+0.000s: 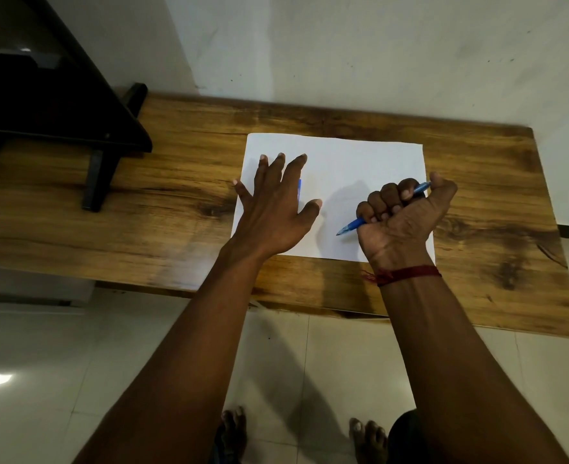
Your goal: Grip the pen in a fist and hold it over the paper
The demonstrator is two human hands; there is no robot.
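One white rectangular sheet of paper (350,169) lies flat on a long wooden tabletop with dark knots and grain (182,182), toward its right half and near the wall. Two bare hands are over it. The left hand (273,209) lies palm down on the sheet's left part with all five fingers straight and spread, pressing the paper; its little finger reaches past the sheet's left edge onto the wood. A small blue thing (299,190) shows beside its index finger, mostly hidden, so I cannot tell what it is. The right hand (402,219) is curled into a fist around one blue plastic ballpoint pen (351,227), fingers wrapped over the barrel and the thumb up at the far end; the pen's tip points left and toward the person, at or just above the paper near the sheet's lower middle. One dark red thread band (407,274) circles the right wrist. The paper looks blank, and no writing or brand can be read on the pen. At the table's left end stands one black angled stand (75,105) with a leg on the wood. Behind is a pale, lightly marked wall (377,55); below, glossy light floor tiles (75,356) and two bare feet (367,440).
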